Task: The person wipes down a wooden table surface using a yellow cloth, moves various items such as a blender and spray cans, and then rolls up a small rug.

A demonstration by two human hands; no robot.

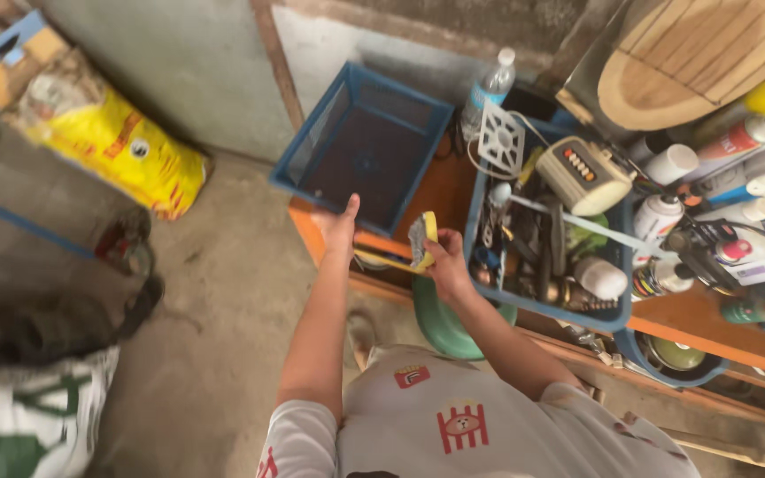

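The fingers of the right hand (447, 262) are closed around a yellow tape roll (424, 240), held upright on edge just in front of an orange surface (440, 190). A yellow strip (381, 260) runs from the roll leftward to the left hand (340, 228), whose fingers are spread open, thumb raised; the palm seems to press the strip's end against the surface's near edge, though the contact is too small to be sure.

Just beyond the left hand, an empty blue mesh basket (360, 146) sits tilted, its left corner hanging past the surface's edge. Right of the roll, a blue bin (546, 305) is crammed with tools, spray cans and a cream-coloured device (584, 174), reaching to the surface's front edge. A clear water bottle (489, 90) stands behind it by the wall. Below the hands a green round object (443, 326) sits close against the person's white shirt (453, 416).

To the left, bare concrete floor (214, 292) lies open, bounded by a yellow sack (112, 137) at the wall and a white and green sack (33, 416) in the near left corner.
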